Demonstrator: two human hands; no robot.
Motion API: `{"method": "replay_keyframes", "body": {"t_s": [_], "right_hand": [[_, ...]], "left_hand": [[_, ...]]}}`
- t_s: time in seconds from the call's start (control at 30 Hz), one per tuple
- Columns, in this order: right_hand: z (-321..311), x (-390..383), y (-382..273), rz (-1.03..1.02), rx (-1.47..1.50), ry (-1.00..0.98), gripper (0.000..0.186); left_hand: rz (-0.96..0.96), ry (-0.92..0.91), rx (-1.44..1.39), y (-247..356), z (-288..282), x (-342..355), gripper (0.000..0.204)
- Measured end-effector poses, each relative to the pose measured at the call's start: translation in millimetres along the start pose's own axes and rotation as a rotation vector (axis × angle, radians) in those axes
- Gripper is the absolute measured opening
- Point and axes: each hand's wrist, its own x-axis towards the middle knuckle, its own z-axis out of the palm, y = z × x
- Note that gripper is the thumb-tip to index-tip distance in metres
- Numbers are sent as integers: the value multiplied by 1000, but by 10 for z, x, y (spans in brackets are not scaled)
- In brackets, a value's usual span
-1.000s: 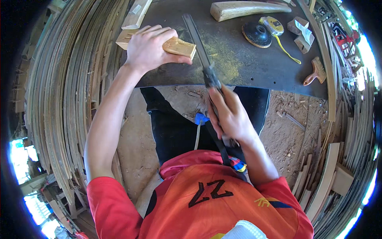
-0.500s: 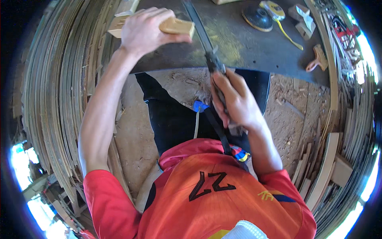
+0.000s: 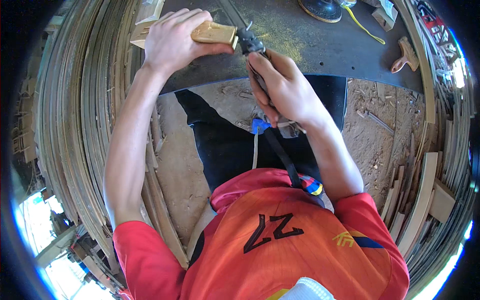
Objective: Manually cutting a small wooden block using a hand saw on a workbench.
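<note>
My left hand (image 3: 176, 42) is wrapped round a pale wooden block (image 3: 215, 34) at the far left of the dark table. The block's squared end shows beyond my thumb; much of the rest is hidden under the palm. In front of the table edge, my right hand (image 3: 282, 85) is closed round the lower part of a bar clamp (image 3: 246, 41) with a long flat metal bar. That bar runs up and away past the block's right end and leaves the top of the picture. The clamp's dark sliding part is close beside the block; whether they touch I cannot tell.
On the dark table (image 3: 295, 50) are a round black sanding pad (image 3: 320, 9), a tape measure's yellow tape (image 3: 364, 27), a wooden block (image 3: 385, 17) and a wooden-handled brush (image 3: 406, 55). Stacked boards (image 3: 90, 100) line the left; more strips (image 3: 425, 195) stand right.
My right hand has moved up and left with the bar clamp, bringing its dark sliding part beside the wooden block. My left hand keeps its grip; the view has shifted slightly.
</note>
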Motion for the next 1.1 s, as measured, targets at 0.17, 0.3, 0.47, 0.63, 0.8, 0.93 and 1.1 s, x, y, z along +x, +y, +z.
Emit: {"method": "replay_keyframes", "body": {"t_s": [0.17, 0.3, 0.47, 0.63, 0.8, 0.93, 1.1], "right_hand": [[-17, -509, 77, 95, 5, -3, 35], [-149, -419, 75, 111, 5, -11, 34], [-49, -53, 58, -36, -64, 13, 33], [-119, -588, 195, 76, 17, 6, 30], [-60, -85, -8, 4, -20, -8, 35], [-48, -463, 159, 32, 10, -30, 33], [-230, -488, 98, 66, 22, -42, 33]], "left_hand": [[-34, 19, 36, 25, 62, -63, 70], [-55, -16, 31, -25, 94, -20, 70], [-20, 38, 0, 72, 35, 2, 70], [-65, -1, 49, 80, 33, 6, 69], [9, 30, 19, 51, 15, 7, 69], [-11, -11, 23, 80, -17, -48, 66], [61, 16, -26, 80, 5, -4, 66]]}}
